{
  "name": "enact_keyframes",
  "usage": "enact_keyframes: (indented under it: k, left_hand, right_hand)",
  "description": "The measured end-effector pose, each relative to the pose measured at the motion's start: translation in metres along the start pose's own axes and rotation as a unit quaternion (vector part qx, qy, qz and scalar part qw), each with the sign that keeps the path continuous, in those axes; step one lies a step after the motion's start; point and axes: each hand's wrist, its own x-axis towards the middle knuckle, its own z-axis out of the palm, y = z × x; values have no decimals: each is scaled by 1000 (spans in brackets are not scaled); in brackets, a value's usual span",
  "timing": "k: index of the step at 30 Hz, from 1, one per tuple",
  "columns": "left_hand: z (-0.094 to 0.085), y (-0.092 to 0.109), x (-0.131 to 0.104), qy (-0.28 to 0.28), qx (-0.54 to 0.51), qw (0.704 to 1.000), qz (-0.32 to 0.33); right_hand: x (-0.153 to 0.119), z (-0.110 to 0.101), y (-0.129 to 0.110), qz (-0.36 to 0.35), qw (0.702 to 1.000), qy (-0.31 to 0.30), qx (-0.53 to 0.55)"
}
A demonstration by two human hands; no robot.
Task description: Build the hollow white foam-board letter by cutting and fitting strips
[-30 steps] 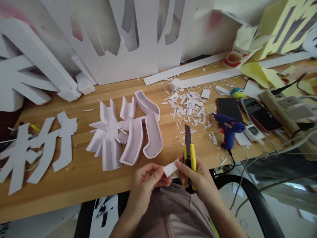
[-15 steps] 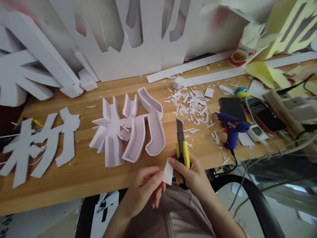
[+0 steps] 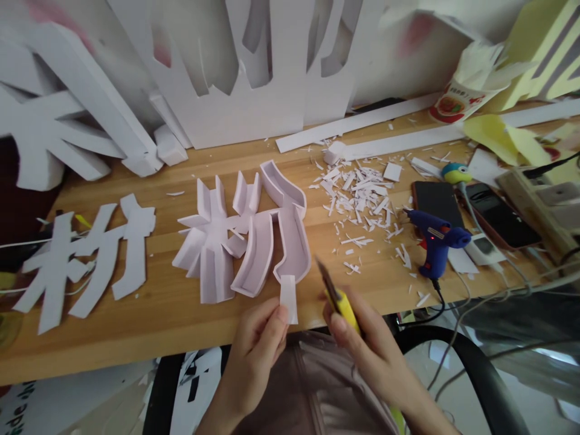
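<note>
A small white strip (image 3: 289,301) is pinched between the thumb and fingers of my left hand (image 3: 258,344). Its far end overlaps the lower tip of a white walled foam character (image 3: 294,244) lying on the wooden table. My right hand (image 3: 369,338) is wrapped round a yellow utility knife (image 3: 347,311), its blade out and pointing up and left, apart from the strip and the character. Left of the walled piece lies a flat white character cutout (image 3: 57,266).
White offcuts (image 3: 362,190) are scattered right of the character. A blue glue gun (image 3: 437,241), a phone (image 3: 502,214) and cables lie farther right. Large white cut panels (image 3: 254,112) lean at the back, near a paper cup (image 3: 460,99) of scraps.
My left hand has carried the strip forward to the character's lower tip. My right hand has let go of the strip and moved right, with the knife now tilted left.
</note>
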Motion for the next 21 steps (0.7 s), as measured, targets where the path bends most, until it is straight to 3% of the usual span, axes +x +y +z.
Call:
enact_keyframes:
  k: [3, 6, 12, 17, 21]
  left_hand:
    - [-2, 3, -2, 15, 24, 999, 17]
    - [-1, 2, -5, 45, 9, 999, 12]
    - [-1, 0, -9, 109, -13, 994, -29]
    - [-5, -2, -12, 91, 41, 995, 14]
    - [-8, -7, -15, 127, 88, 987, 40]
  right_hand:
    - [-12, -4, -5, -115, 980, -71, -143]
    - [-14, 0, -7, -174, 954, -72, -232]
    - [-12, 4, -3, -190, 934, -49, -299]
    - [-14, 2, -4, -210, 925, -22, -316]
    - [-15, 3, -4, -200, 923, -23, -327]
